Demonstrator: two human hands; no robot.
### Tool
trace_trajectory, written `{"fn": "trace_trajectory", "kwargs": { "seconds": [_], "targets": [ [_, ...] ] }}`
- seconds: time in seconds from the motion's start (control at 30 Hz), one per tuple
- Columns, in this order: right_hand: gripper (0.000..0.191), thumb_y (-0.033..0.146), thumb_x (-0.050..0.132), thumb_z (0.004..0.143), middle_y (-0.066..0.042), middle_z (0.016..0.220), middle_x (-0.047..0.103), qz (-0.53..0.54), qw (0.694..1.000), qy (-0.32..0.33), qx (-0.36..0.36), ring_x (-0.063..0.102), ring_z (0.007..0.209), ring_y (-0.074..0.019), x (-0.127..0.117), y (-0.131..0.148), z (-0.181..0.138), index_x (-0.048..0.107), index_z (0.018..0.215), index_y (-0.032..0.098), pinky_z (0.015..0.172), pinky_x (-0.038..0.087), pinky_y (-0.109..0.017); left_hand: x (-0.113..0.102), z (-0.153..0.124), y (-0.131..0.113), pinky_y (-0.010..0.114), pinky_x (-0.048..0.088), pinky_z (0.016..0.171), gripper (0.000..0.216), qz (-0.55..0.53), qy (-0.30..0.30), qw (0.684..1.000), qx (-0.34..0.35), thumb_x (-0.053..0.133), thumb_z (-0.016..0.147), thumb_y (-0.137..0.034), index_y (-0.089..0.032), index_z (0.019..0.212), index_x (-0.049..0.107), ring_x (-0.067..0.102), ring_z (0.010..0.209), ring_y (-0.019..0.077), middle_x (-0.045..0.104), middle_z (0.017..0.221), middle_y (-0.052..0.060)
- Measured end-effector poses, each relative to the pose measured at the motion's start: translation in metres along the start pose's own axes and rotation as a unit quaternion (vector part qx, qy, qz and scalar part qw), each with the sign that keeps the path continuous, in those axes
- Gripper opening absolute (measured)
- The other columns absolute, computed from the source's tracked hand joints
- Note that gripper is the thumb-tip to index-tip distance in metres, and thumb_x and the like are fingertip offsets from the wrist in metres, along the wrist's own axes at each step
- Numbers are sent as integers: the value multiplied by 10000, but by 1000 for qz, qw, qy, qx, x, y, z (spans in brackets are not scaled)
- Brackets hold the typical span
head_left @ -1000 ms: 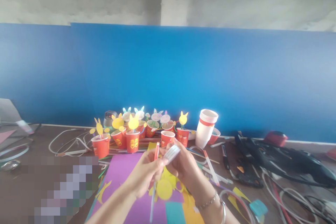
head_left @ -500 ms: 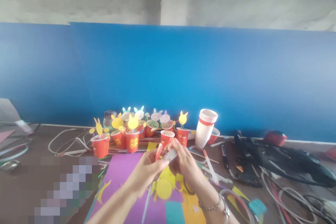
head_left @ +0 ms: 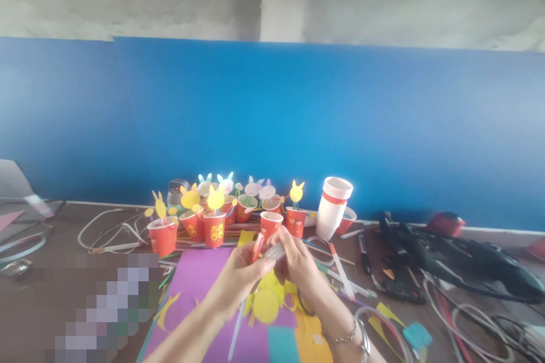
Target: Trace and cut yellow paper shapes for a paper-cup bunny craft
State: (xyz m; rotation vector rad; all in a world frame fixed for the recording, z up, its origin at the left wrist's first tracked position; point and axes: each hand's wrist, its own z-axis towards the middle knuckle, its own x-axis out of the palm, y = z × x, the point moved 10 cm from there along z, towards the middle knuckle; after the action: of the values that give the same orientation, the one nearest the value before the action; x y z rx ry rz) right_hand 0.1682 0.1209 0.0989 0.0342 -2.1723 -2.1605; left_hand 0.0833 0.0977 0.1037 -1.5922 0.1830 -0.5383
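Over the coloured paper, both my hands meet close together. My left hand is closed round a long thin white stick with a red end, which slants down toward me. Between my left thumb and my right fingers lies a short, pale, translucent piece; its kind is unclear. My right hand is closed on its far end, fingers curled and partly hidden. Just below the hands lie yellow paper cut-outs, among them a round disc, on a purple sheet.
Red paper cups with paper animal-eared figures stand in a row behind my hands. A stack of white cups is to their right. Cables, a marker and a dark bag-like heap lie right. A blue partition rises behind.
Almost nothing differs. My hands have shifted very slightly, and the lower end of the white stick has swung a little to the left.
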Motion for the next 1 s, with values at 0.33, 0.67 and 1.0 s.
{"fn": "trace_trajectory", "kwargs": {
  "seconds": [0.33, 0.67, 1.0],
  "targets": [
    [438, 533, 506, 817, 40, 432, 460, 318, 916, 220, 104, 263, 281, -17, 50, -4, -2, 567, 649, 133, 294, 56, -175, -5, -2, -5, 203, 99, 403, 184, -27, 16, 999, 7, 605, 758, -309, -155, 856, 584, 141, 410, 38, 270, 460, -116],
    [308, 485, 586, 804, 48, 541, 480, 318, 933, 139, 95, 330, 397, -50, 32, -19, 7, 555, 768, 181, 353, 138, -166, -11, -1, -12, 210, 126, 412, 191, 26, -6, 999, 29, 597, 777, -326, -156, 863, 609, 189, 419, 43, 273, 484, -102],
    [394, 525, 542, 820, 37, 512, 485, 275, 947, 138, 91, 321, 372, -46, 36, -8, -3, 537, 663, 164, 353, 91, -197, -4, -5, -23, 206, 130, 402, 227, 69, 0, 997, 32, 546, 797, -336, -143, 863, 645, 184, 403, 48, 299, 446, -99]
  ]
}}
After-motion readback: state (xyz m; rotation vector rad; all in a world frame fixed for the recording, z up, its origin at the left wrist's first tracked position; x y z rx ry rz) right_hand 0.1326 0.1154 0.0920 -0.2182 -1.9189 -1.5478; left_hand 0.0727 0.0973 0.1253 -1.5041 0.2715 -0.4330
